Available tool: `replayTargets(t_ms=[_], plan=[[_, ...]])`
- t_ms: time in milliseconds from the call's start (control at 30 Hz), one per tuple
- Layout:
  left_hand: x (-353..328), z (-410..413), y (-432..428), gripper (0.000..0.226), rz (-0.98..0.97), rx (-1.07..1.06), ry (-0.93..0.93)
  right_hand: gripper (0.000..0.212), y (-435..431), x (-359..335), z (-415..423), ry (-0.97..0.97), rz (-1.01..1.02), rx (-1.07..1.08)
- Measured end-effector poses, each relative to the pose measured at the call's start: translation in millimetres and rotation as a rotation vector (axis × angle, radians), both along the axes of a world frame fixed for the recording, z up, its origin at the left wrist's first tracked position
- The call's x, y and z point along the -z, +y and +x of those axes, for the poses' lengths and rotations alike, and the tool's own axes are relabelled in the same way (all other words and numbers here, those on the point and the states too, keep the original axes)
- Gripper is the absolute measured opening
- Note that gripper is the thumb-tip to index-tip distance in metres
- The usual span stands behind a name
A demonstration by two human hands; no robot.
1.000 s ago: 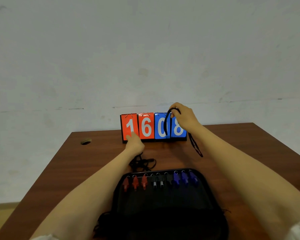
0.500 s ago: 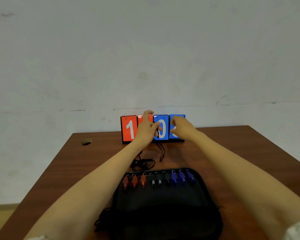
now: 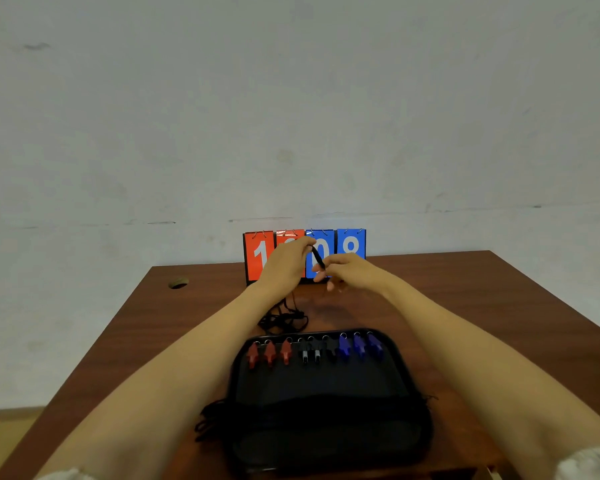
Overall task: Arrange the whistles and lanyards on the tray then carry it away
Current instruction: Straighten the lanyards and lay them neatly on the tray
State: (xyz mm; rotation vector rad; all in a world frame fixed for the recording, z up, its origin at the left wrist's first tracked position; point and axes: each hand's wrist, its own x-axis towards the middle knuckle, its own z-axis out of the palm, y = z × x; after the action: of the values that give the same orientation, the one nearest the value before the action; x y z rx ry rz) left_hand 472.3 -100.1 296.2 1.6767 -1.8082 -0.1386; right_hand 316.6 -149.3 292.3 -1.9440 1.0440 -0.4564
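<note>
Up near the flip scoreboard (image 3: 303, 256), both hands work one black lanyard (image 3: 317, 258). The left hand (image 3: 284, 263) hangs in front of the scoreboard's red cards, its grip closed around the upper end of the lanyard, with the thumb and fingers curled over it. The right hand (image 3: 349, 271) sits just beside it, in front of the blue cards, its grip pinching the lower end of the same short stretch of lanyard between thumb and forefinger; the other fingers trail loosely downward. The lanyard runs taut and slanted between the two hands.

Below the scoreboard, on the brown tabletop (image 3: 482, 299), a loose tangle of black lanyards (image 3: 284, 320) lies between the scoreboard and the tray (image 3: 326, 393), touching or nearly touching the tray's far rim. Strands rise from this tangle toward the left hand.

The tray is dark and soft-sided, nearer the camera than the scoreboard. Along its far edge lies a row of whistles: three red whistles (image 3: 269, 353) at the left, black whistles (image 3: 310, 353) in the middle, and three blue whistles (image 3: 359, 346) at the right, each with a small ring at its far end. More black cord (image 3: 210, 415) spills from the tray's near left corner onto the tabletop.

Left of the scoreboard, a round hole (image 3: 178, 283) is in the tabletop.
</note>
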Motion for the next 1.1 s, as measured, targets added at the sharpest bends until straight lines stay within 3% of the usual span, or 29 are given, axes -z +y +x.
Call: replayTargets(t_ms=[100,233,333,533,733,933,1100], plan=[[-5.1,-1.0,8.0,0.030,-0.055,-0.025,-0.061,0.029,6.1,-2.3,-4.2,0.017,-0.100,-0.007],[-5.6,3.7,13.3,0.029,-0.061,-0.158,-0.353,0.022,6.4,-12.0,-11.8,0.017,-0.311,0.159],[0.4,14.3,19.8,0.024,-0.062,-0.227,-0.471,0.025,8.2,-21.5,-21.2,0.089,-0.449,0.211],[4.9,39.0,34.4,0.027,-0.010,-0.310,-0.448,0.012,9.0,-16.9,-44.7,0.171,-0.586,0.331],[20.3,71.0,54.8,0.023,0.081,-0.440,-0.359,0.016,12.9,3.5,-77.5,0.221,-0.604,0.404],[65.3,77.6,77.4,0.032,0.216,-0.431,-0.399,0.020,30.2,27.2,-90.0,0.399,-0.564,0.388],[93.2,69.1,98.3,0.030,0.357,-0.374,-0.261,0.018,45.5,51.2,-100.8,0.476,-0.462,0.426]])
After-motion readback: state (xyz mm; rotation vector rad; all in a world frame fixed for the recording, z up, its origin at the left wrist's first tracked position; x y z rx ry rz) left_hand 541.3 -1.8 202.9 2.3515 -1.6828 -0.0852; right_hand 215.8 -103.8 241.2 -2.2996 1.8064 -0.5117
